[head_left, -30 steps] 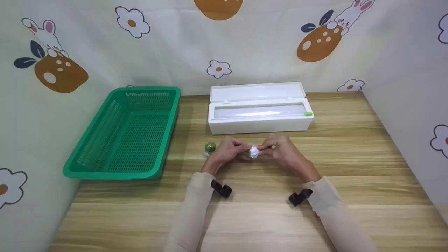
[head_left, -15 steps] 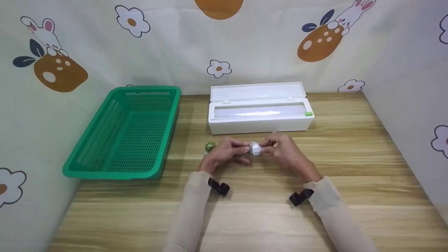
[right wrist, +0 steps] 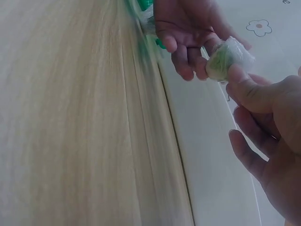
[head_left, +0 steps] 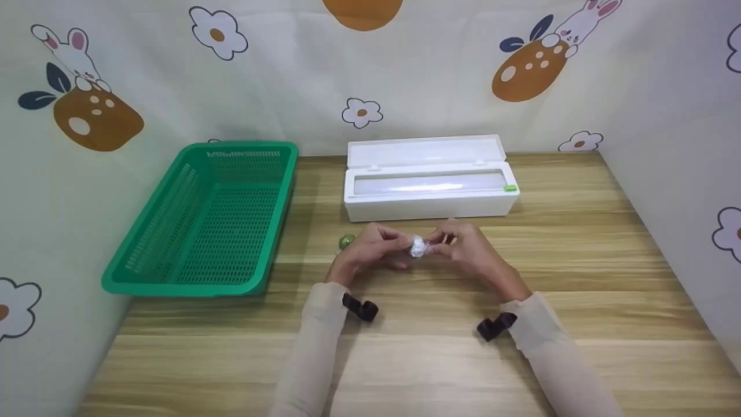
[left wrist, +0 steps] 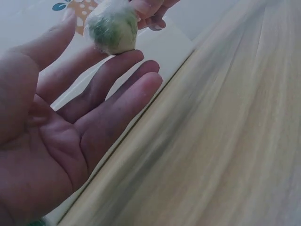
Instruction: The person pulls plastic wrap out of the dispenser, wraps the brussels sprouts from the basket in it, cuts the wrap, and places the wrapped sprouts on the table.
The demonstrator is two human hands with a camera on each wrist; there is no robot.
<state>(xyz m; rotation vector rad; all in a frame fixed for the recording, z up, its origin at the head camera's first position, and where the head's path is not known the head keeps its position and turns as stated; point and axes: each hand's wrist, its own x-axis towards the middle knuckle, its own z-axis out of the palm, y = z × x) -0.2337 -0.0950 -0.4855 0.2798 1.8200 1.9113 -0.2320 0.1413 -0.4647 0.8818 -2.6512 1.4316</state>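
Observation:
A small round green-and-white ball, wrapped in clear cling film, sits between my two hands above the table. In the left wrist view, green patches of the ball show through the wrinkled film. My left hand holds it from the left with thumb and fingertips, the other fingers spread below. From the right, my right hand pinches the ball and its film between thumb and forefinger. The right wrist view shows bunched film on the ball at the right thumb tip. Beside the left hand rests a second green ball, partly hidden.
A white cling film box with its lid raised stands behind the hands, a green slider on its edge. To the left is a green plastic basket. A patterned cloth hangs round the wooden table.
The ball has turned slightly and shifted a little between the hands. Both hands keep hold of it, with the left hand slightly farther left than before.

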